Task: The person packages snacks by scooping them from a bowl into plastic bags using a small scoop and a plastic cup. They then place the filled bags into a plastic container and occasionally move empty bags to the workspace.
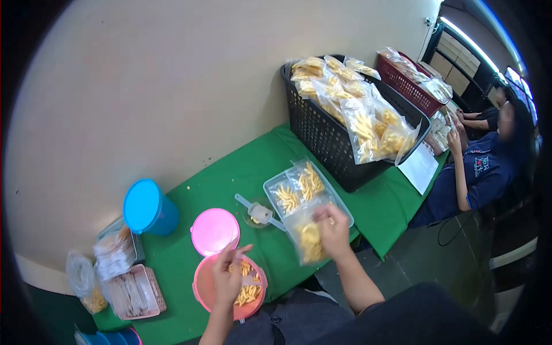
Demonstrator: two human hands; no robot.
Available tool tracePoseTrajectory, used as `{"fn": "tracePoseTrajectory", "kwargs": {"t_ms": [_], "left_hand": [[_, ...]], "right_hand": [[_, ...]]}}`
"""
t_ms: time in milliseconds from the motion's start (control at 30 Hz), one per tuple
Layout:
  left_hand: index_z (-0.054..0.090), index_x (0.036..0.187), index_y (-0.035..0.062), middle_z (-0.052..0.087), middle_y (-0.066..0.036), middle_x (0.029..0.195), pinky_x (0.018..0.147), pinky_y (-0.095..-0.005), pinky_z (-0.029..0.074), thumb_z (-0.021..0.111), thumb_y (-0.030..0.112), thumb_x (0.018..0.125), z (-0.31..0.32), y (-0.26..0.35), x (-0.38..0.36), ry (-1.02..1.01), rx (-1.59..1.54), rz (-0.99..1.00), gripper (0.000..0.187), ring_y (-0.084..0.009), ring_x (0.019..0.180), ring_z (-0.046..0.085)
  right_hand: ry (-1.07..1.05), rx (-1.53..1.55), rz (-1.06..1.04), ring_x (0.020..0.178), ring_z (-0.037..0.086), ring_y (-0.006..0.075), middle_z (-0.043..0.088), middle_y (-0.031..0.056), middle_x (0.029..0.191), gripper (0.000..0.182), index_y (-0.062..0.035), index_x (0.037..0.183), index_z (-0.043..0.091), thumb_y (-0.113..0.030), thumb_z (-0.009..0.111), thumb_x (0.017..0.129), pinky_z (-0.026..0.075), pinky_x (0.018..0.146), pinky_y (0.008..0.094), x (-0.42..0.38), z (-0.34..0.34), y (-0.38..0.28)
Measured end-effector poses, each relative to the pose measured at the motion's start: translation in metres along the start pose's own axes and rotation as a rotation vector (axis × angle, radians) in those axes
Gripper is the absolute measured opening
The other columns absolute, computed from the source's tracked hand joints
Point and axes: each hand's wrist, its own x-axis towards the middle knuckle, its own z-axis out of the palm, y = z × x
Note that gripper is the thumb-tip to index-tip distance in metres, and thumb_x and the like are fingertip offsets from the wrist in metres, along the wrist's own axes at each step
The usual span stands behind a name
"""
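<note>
My right hand (334,231) pinches the top of a clear plastic bag of yellow snack sticks (310,241), which hangs over the near edge of a shallow tray (347,211). In that tray lie more filled snack bags (299,187). My left hand (227,275) is above a pink tub (203,287), its fingers spread and nothing in them. Loose snack sticks (246,296) fill the tub, with a pale scoop-like piece partly hidden among them. Between tray and tub, white scoops (261,214) rest on a small clear dish.
A pink lid (215,231) and a blue lidded container (150,208) stand on the green cloth (190,195). A basket of packets (152,293) sits at left. A black basket (319,126) heaped with bags stands behind; beyond are a red basket (402,77) and a person (480,167).
</note>
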Motion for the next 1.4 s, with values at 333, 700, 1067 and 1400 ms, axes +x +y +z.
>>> {"fn": "tracePoseTrajectory", "kwargs": {"t_ms": [333,700,1067,1400], "left_hand": [[0.061,0.106,-0.0041,0.065,-0.01,0.09,0.078,-0.0279,0.048,0.047,0.003,0.097,-0.052,-0.095,0.016,0.375,0.056,0.049,0.018,-0.0148,0.083,0.06],[0.062,0.103,-0.0044,0.066,-0.014,0.092,0.087,-0.033,0.048,0.05,0.0,0.092,-0.116,-0.101,-0.026,0.611,0.453,0.074,0.017,-0.0232,0.091,0.063],[0.049,0.129,0.0017,0.052,-0.02,0.131,0.11,-0.0539,0.023,0.056,0.01,0.085,-0.378,-0.271,-0.145,0.876,1.031,-0.445,0.046,-0.0372,0.126,0.045],[0.027,0.15,0.0152,0.003,-0.014,0.159,0.107,-0.0702,0.012,0.072,0.053,0.074,-0.409,-0.243,-0.089,0.833,1.283,-0.589,0.096,-0.0482,0.142,0.005]], "right_hand": [[-0.016,-0.846,-0.074,0.121,0.04,0.0391,0.042,0.0196,0.133,0.06,-0.0061,0.137,0.044,-0.033,0.065,0.087,0.032,0.102,0.0462,0.065,0.018,0.128],[-0.045,-0.984,-0.037,0.133,0.025,0.0414,0.027,0.0225,0.146,0.058,-0.0095,0.142,0.037,-0.026,0.058,0.091,0.019,0.107,0.0564,0.054,0.068,0.143],[-0.391,-0.644,-0.423,0.13,0.023,0.0447,0.029,0.0234,0.141,0.063,-0.0094,0.131,0.05,0.005,0.049,0.07,0.017,0.108,0.0548,-0.054,0.175,0.025],[-0.292,-0.682,-0.566,0.121,0.033,0.04,0.045,0.0198,0.129,0.05,-0.0074,0.116,0.06,0.006,0.05,0.068,0.026,0.104,0.0508,-0.156,0.226,-0.015]]}}
